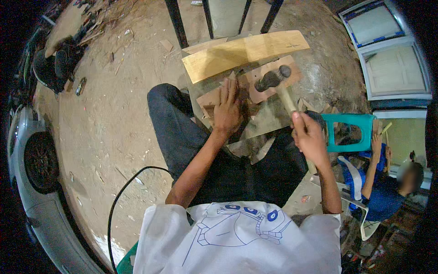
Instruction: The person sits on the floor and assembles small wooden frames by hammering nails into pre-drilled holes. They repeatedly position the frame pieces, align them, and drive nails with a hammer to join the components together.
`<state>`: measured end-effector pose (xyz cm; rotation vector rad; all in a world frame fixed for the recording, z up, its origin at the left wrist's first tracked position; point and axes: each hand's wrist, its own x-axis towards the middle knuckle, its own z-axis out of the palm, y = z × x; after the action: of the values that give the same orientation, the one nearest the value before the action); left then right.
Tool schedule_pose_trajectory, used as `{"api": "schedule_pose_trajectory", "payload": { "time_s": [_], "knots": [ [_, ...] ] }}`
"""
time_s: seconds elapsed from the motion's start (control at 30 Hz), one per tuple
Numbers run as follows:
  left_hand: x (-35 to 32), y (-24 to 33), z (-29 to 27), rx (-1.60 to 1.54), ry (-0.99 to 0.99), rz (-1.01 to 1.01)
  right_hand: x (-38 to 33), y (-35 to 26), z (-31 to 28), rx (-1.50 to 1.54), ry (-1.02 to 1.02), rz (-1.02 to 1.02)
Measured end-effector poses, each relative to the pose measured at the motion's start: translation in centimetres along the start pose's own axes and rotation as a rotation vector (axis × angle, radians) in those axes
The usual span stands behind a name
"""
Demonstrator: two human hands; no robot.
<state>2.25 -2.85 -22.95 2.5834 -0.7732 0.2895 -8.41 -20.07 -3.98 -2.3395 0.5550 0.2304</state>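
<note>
My right hand (310, 136) is closed around the pale wooden handle of a hammer (274, 79). Its dark metal head, rounded at one end, is over a flat reddish-brown piece of wood (290, 67). My left hand (228, 108) lies with fingers stretched out over another brown wood piece (208, 99); what is under the palm is partly hidden. Both pieces rest on a greyish flat work surface (270, 123) in front of my knees. Along its far side lies a long pale yellow board (246, 50).
Dark thin legs (207, 18) stand beyond the board. To the right are a green plastic stool (349, 132), a seated person (388, 182) and white framed panels (392, 59). A grey car (34, 169) stands at far left; a black cable (114, 205) curves over the littered floor.
</note>
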Motion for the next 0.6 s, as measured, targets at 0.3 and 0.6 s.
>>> {"api": "schedule_pose_trajectory", "payload": {
  "time_s": [0.3,0.6],
  "knots": [
    [-0.9,-0.8,-2.1,-0.052,0.02,-0.299,5.6,0.7,-1.8,0.051,-0.392,0.15],
    [0.2,-1.4,-3.0,-0.12,-0.079,-0.208,10.1,4.2,-4.8,0.289,-0.456,0.087]
  ]
}}
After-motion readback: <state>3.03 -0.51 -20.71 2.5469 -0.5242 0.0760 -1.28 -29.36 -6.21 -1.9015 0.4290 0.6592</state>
